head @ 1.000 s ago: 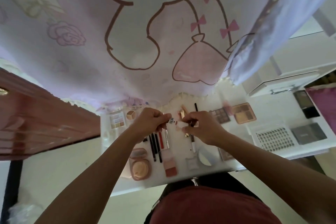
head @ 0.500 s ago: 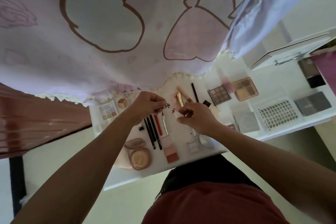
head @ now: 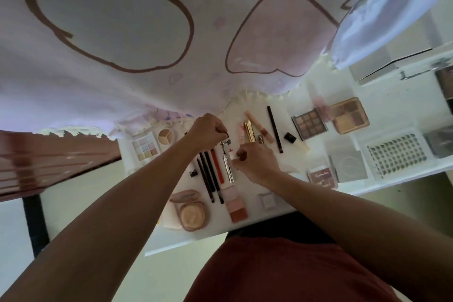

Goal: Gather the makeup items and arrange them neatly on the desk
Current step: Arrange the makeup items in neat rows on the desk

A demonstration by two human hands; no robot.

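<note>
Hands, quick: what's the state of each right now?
Left hand: grip closed, pinching a small dark piece by the head of the silver curler.
Right hand: fingers curled; whether it holds anything cannot be told.

Home bedroom or dorm corner. Pink cartoon-print curtain (head: 122, 32), lace-trimmed, hangs over white tabletop (head: 316, 154). Eyeshadow palettes (head: 309, 127), powder compact (head: 192, 216), pencils (head: 208, 179) laid out. Reddish wooden furniture (head: 49, 162) at left.

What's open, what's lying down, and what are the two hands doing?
powder compact: open, lid flipped back.
pencils: lying side by side.
brown eyeshadow palette: lying flat, pans showing.
left hand: pinching a small dark piece.
right hand: fingers curled, hold unclear.
</note>
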